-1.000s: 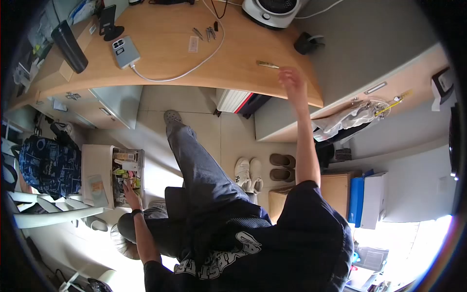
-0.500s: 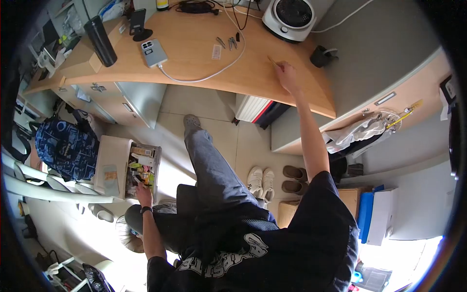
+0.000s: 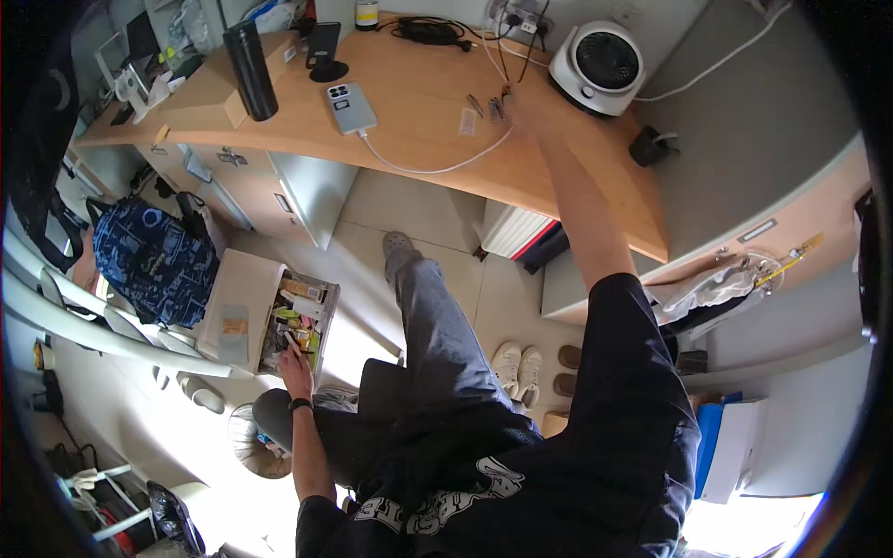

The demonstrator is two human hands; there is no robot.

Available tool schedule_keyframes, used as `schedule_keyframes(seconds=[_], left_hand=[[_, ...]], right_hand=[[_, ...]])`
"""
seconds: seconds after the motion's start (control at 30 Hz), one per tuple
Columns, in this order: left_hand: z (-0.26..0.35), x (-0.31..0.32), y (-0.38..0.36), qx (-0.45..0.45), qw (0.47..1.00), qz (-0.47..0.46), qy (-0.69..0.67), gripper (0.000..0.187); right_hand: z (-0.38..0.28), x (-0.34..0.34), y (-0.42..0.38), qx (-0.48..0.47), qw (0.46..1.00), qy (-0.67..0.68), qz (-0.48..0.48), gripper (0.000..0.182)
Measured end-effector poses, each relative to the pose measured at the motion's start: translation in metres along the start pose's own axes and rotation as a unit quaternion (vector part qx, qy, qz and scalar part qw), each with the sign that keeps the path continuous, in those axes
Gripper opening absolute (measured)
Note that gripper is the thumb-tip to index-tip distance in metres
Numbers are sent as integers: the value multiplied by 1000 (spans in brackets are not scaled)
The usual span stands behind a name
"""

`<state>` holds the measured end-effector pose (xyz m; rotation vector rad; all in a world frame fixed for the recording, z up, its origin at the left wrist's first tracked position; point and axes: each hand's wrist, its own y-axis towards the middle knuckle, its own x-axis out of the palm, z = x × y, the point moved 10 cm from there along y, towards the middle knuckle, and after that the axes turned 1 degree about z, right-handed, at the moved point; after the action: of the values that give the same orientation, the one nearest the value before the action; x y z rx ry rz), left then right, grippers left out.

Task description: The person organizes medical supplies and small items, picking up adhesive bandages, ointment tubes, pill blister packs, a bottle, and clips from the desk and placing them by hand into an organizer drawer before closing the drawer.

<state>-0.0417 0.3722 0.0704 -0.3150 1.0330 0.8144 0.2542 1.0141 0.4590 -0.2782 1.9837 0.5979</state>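
My left hand (image 3: 296, 372), with a dark band at the wrist, is in the open drawer (image 3: 325, 325) of a low white cabinet (image 3: 244, 293). Its fingers are drawn together around a small whitish thing too small to name, among many small packets and items. My right hand (image 3: 528, 116) is smeared by motion over the wooden desk (image 3: 428, 88), so its fingers and anything in them cannot be made out. Close to it lie several small metal tools (image 3: 496, 109) and a small pale card (image 3: 467, 122).
A phone (image 3: 352, 109) on a white cable, a phone stand (image 3: 326, 56), a black tumbler (image 3: 249, 70), a white fan (image 3: 600, 70) and a black cup (image 3: 651, 146) stand or lie on the desk. A blue backpack (image 3: 153, 260) and shoes (image 3: 517, 370) are lower down.
My right hand has moved from the desk's right part toward the small metal tools. A thin, light stick-like thing seen at its fingertips before is lost in blur. My left hand stays at the drawer; the view has shifted.
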Motion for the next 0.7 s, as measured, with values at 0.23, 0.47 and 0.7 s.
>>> schedule_keyframes(seconds=[0.23, 0.47, 0.7], left_hand=[[7, -16, 0, 8, 999, 51, 0, 33], [3, -14, 1, -17, 999, 44, -25, 31], [-1, -16, -1, -52, 997, 49, -26, 31]], right_hand=[[-4, 35, 29, 47, 995, 14, -84, 43], [5, 77, 59, 14, 990, -101, -98, 43], [0, 80, 60, 8, 975, -207, -85, 30]])
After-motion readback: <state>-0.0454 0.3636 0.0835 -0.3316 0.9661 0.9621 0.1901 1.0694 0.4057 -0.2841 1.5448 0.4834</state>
